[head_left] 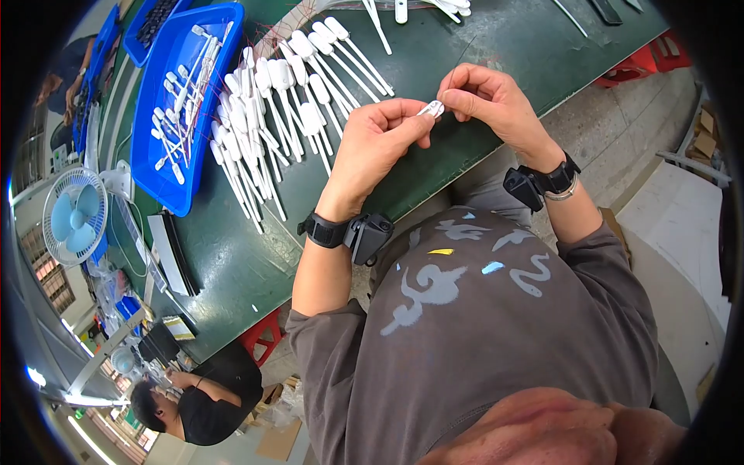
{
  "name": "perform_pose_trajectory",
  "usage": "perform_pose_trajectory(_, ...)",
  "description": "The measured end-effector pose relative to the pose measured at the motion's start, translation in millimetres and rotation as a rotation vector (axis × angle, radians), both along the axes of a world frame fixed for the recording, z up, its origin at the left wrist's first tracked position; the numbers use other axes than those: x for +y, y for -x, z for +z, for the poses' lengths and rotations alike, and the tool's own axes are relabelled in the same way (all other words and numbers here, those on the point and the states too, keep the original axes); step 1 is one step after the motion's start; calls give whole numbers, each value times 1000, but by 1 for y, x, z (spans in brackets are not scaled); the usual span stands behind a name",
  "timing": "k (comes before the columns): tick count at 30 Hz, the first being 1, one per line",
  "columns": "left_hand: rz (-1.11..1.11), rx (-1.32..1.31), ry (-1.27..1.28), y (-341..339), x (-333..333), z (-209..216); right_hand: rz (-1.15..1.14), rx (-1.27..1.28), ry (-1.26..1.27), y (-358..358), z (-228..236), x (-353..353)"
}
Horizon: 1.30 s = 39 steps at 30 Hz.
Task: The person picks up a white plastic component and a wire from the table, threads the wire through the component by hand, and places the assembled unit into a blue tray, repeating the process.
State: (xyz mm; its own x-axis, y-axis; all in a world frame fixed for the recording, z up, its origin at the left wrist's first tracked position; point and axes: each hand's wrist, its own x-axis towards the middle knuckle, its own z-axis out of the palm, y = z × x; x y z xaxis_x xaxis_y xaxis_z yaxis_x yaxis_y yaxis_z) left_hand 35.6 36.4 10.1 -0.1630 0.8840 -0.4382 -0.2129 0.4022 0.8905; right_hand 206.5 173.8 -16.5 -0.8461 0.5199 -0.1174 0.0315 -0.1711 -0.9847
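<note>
My left hand (380,139) is closed, with a small white plastic piece (432,110) pinched between thumb and fingertips. My right hand (496,108) is closed right beside it, thumb against forefinger, on what looks like a thin wire; its fingertips touch or nearly touch the white piece. Both hands are over the front edge of the green table (240,263). Left of them lies a heap of white long-stemmed plastic pieces (279,74) with paddle-shaped heads, thin red wires trailing at its far side.
A blue tray (184,203) holding more white stemmed pieces stands left of the heap, with another blue tray (138,56) behind. A fan (75,217) is at far left. More white pieces (401,11) lie at the back. Red stools (639,66) stand by the table; a co-worker (205,395) sits lower left.
</note>
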Motion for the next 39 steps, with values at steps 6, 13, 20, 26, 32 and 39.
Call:
perform_pose_trajectory(6,0,-2,-7,0,-1,-1,22,-3,-9,2,-1,1)
perform_pose_trajectory(13,3,76,-37,-2,-1,-3,36,14,-62,2,-2,-3)
perform_pose_trajectory(20,17,119,-33,-5,1,-6,31,28,-127,1,-7,-4)
perform_pose_trajectory(26,59,114,-30,-6,0,-6,54,73,-144,1,-9,-4)
perform_pose_trajectory(32,115,124,-39,-3,2,-9,-609,249,-307,7,-6,1)
perform_pose_trajectory(39,150,129,-53,-2,0,-6,-245,208,-1107,7,12,-8)
